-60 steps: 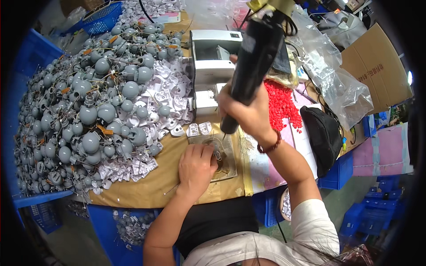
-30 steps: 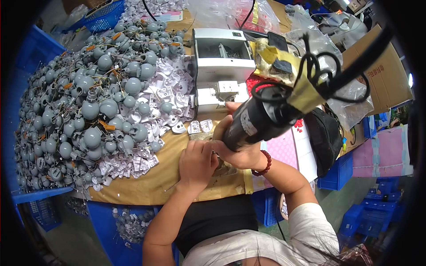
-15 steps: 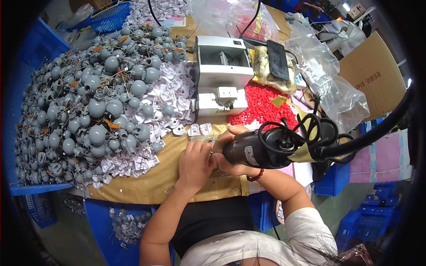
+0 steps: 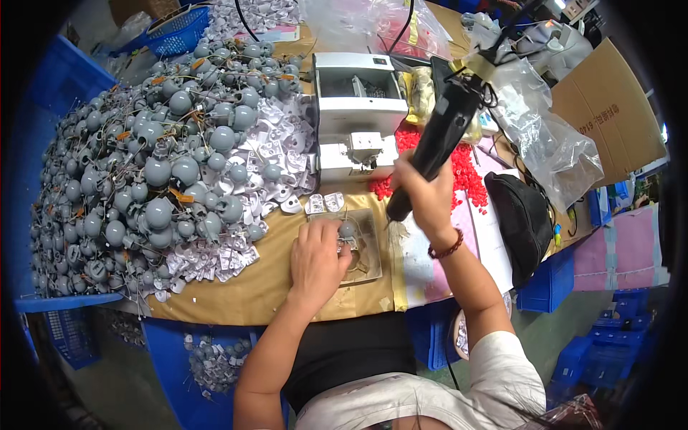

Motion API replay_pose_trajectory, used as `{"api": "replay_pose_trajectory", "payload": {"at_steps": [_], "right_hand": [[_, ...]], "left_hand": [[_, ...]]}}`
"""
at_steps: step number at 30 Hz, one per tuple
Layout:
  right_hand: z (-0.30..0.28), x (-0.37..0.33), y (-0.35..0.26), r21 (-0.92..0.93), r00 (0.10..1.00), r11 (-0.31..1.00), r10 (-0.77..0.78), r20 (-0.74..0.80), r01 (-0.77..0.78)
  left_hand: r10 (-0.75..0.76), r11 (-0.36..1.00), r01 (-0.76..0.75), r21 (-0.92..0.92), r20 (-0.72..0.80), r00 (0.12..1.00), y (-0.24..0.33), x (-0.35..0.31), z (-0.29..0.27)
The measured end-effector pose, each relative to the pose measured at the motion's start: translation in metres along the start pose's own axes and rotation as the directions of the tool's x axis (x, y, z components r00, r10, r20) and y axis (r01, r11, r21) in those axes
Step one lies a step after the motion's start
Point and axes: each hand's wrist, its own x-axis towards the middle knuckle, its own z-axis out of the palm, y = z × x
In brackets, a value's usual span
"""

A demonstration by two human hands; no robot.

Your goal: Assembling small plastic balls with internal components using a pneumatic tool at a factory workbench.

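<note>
A black electric screwdriver is gripped in my right hand, tilted with its tip down at the right of a shallow box-like fixture. My left hand is closed at the fixture's left side, thumb and fingers around a small part with a grey ball on top. The fingers cover part of it. Two white plastic plates lie just beyond the fixture.
Wired grey balls form a big heap at left, with white plastic plates beside it. A white machine stands behind the fixture. Red small pieces, a black pouch and a cardboard box are at right.
My right hand has lifted the screwdriver away from the fixture, up and to the right. The fixture and the grey-ball part now show; my left hand stays about where it was.
</note>
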Motion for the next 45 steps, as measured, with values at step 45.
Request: {"api": "replay_pose_trajectory", "payload": {"at_steps": [45], "right_hand": [[-0.035, -0.016, 0.036, 0.022, 0.861, 0.951, 0.269, 0.431, -0.307]], "left_hand": [[0.110, 0.942, -0.155, -0.298, -0.161, 0.981, -0.021, -0.072, -0.063]]}}
